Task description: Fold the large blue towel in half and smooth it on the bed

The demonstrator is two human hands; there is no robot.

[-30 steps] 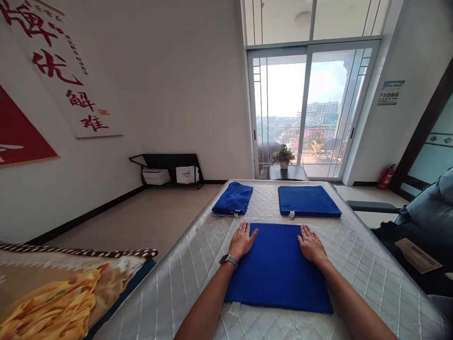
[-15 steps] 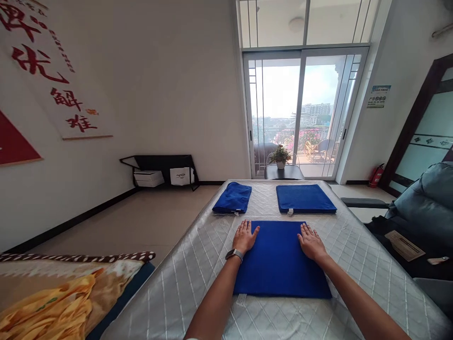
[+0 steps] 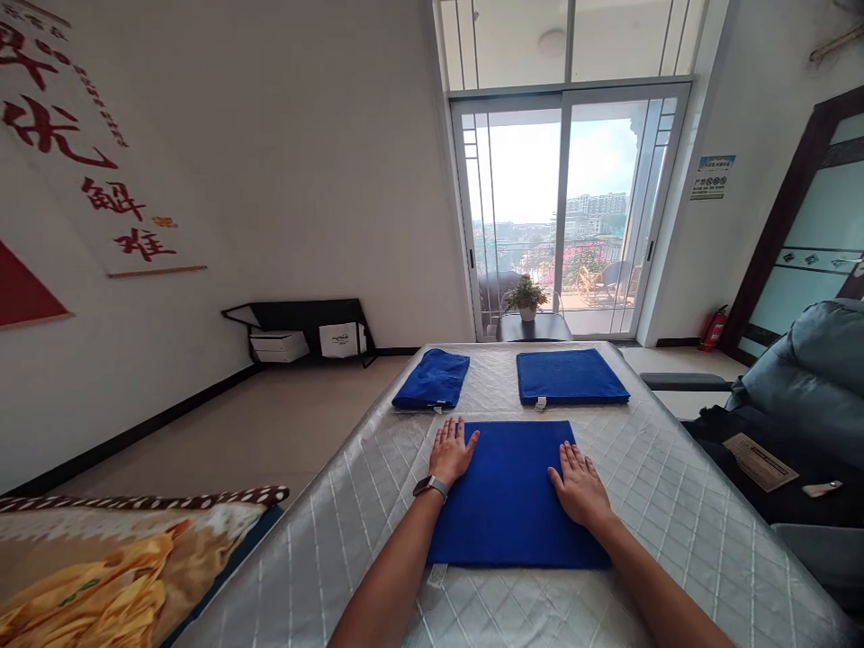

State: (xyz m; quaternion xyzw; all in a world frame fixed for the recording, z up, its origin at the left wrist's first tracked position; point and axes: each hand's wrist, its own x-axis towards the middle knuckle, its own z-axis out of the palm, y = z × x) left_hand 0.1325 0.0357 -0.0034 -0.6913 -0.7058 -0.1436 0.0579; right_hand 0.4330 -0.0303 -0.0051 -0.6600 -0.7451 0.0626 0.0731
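Observation:
A flat blue cloth (image 3: 517, 504), square in shape, lies on the silvery quilted mattress (image 3: 364, 540), with a white tag at its near left corner. My left hand (image 3: 451, 453) rests flat along the cloth's left edge, fingers stretched out and a watch on the wrist. On the right edge lies my right hand (image 3: 580, 486), also flat with fingers extended. Neither hand grips anything. Farther back are a smaller folded blue cloth (image 3: 432, 378) on the left and a neat stack of folded blue cloth (image 3: 572, 376) on the right, each with a white tag.
A yellow cloth (image 3: 101, 585) lies on a patterned blanket at the lower left. To the right stands a grey sofa chair (image 3: 796, 396) with a brown cardboard piece (image 3: 760, 461) near it. A potted plant (image 3: 526, 297) sits on a dark chair behind the mattress.
My right hand has slid toward me along the cloth's right edge. My left hand stays at the left edge. The whole view has shifted slightly as the camera turned right.

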